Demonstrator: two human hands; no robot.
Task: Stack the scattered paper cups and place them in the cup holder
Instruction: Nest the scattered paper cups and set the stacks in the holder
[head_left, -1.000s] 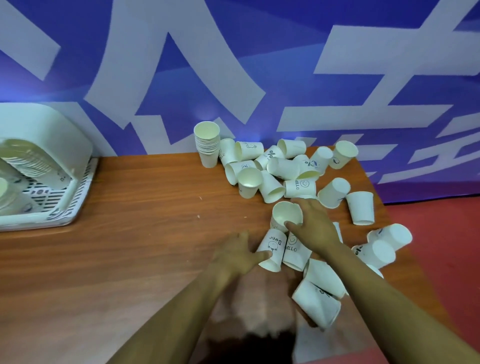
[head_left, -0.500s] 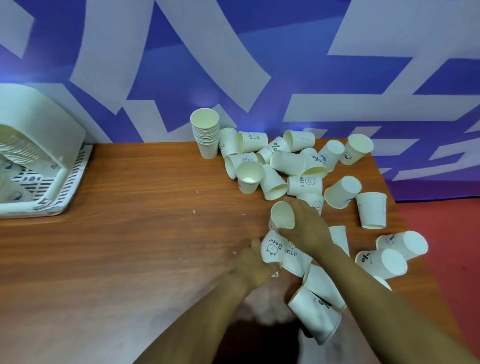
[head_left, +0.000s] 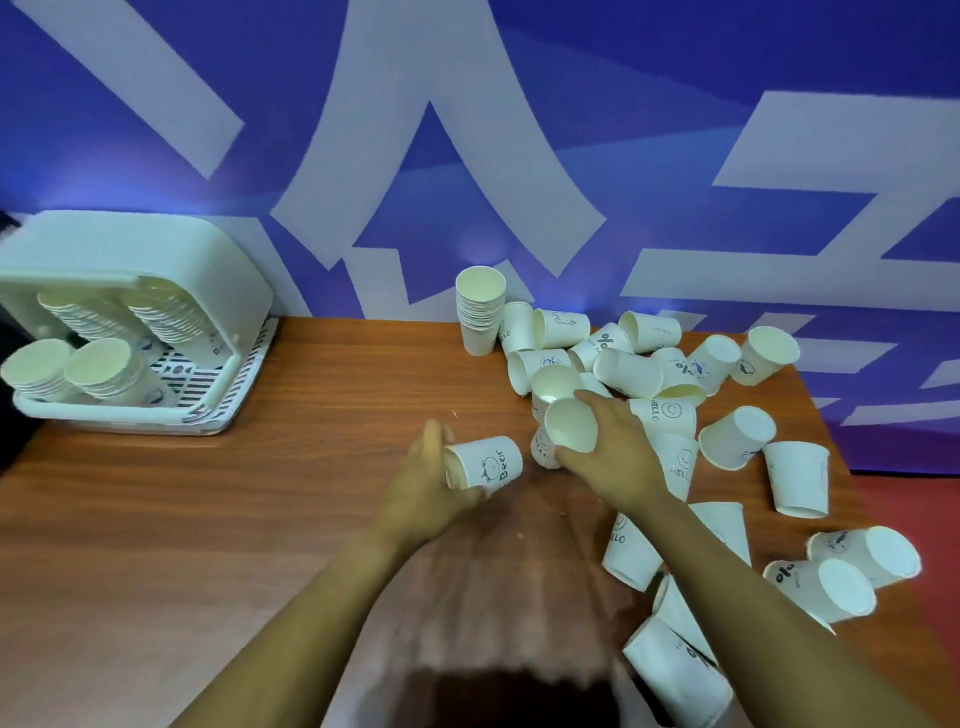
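Blue wall (head_left: 519, 78) with broad white strokes fills the upper half of the view. Below it, a wood-grain bench (head_left: 208, 545) runs edge to edge, with red floor (head_left: 924, 519) showing past its right end. White plastic cup holder (head_left: 156, 249) sits on a slatted tray (head_left: 228, 410) at the bench's far left, against the wall; rows of nested cups lie inside it on their sides, mouths toward the camera. Scattered paper cups (head_left: 634, 371) cover the right part of the bench, most lying tipped over, a few mouth-down, some printed "HELLO" or with a percent mark; the spread runs from the wall down to the near right edge. An upright stack of cups (head_left: 480, 312) stands at the far left of that pile, close to the wall. Both bare forearms reach in from the bottom. Left hand (head_left: 421, 493), grip clamped on the Bear cup (head_left: 485, 462): the cup lies sideways, mouth into the palm, base pointing right, lifted or just at the bench surface, cannot tell which. Right hand (head_left: 608, 457), grip curled round a short nested stack (head_left: 566, 431), mouth tilted up and toward the camera, thumb beneath it. The two held items are near each other but apart, at the left fringe of the scattered pile, well apart from the holder.
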